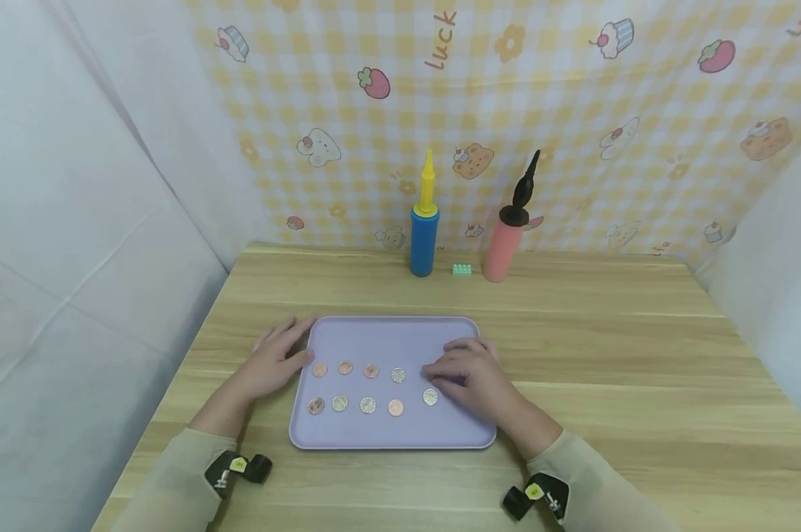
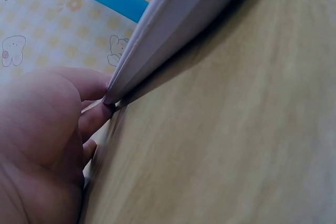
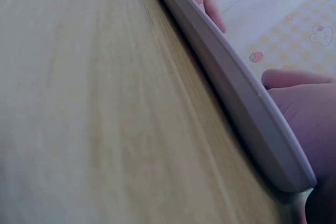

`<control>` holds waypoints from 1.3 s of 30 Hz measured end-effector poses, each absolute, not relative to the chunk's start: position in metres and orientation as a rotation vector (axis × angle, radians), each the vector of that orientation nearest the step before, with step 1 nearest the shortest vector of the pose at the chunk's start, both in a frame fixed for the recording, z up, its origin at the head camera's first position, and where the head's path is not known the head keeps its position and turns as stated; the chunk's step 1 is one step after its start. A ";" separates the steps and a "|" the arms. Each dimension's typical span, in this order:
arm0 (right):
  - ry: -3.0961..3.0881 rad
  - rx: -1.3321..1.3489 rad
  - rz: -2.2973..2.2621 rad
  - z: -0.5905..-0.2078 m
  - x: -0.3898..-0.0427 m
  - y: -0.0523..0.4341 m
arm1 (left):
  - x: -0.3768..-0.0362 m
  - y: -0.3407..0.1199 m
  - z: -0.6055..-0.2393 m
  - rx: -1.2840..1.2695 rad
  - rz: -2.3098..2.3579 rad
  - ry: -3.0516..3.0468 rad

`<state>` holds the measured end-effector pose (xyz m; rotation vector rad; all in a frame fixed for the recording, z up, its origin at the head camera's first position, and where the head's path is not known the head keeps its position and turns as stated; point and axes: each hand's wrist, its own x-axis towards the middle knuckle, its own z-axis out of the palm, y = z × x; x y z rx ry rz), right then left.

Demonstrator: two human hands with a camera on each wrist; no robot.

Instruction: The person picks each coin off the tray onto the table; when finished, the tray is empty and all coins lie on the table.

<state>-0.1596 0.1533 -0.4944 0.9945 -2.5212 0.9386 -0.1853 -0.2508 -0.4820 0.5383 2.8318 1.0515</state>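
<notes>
A pale purple tray (image 1: 394,336) lies on the table, with several coins on it in two rows. Some are copper-coloured, like one coin (image 1: 371,371) in the upper row; others are silvery, like one coin (image 1: 368,405) below. My left hand (image 1: 277,358) rests against the tray's left rim, fingers fairly straight, thumb on the edge. Over the tray's right part, my right hand (image 1: 470,377) has bent fingers, their tips near the tray surface at the upper row's end. A silvery coin (image 1: 430,397) lies just below them. Whatever is between those fingertips is hidden.
Behind the tray stand a blue hand pump (image 1: 423,244) with a yellow nozzle and a pink one (image 1: 502,251) with a black nozzle. A small green toy brick (image 1: 462,270) sits between them. A checked cloth (image 1: 540,89) hangs at the table's back edge.
</notes>
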 end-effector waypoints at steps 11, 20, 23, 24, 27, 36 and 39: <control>-2.464 1.158 0.829 -0.495 -0.162 0.154 | -0.187 -0.250 -0.484 0.549 1.047 2.841; -2.514 1.079 0.980 -0.496 -0.160 0.154 | -0.187 -0.250 -0.487 0.568 1.077 2.840; -2.523 1.043 1.041 -0.496 -0.160 0.154 | -0.188 -0.251 -0.489 0.582 1.101 2.841; -2.531 1.025 1.063 -0.496 -0.160 0.154 | -0.187 -0.251 -0.489 0.582 1.104 2.845; -2.544 0.975 1.117 -0.496 -0.161 0.154 | -0.188 -0.251 -0.489 0.591 1.098 2.849; -2.496 0.896 1.190 -0.498 -0.163 0.154 | -0.187 -0.249 -0.481 0.552 1.060 2.838; -2.462 0.882 1.228 -0.498 -0.164 0.154 | -0.187 -0.249 -0.481 0.547 1.058 2.836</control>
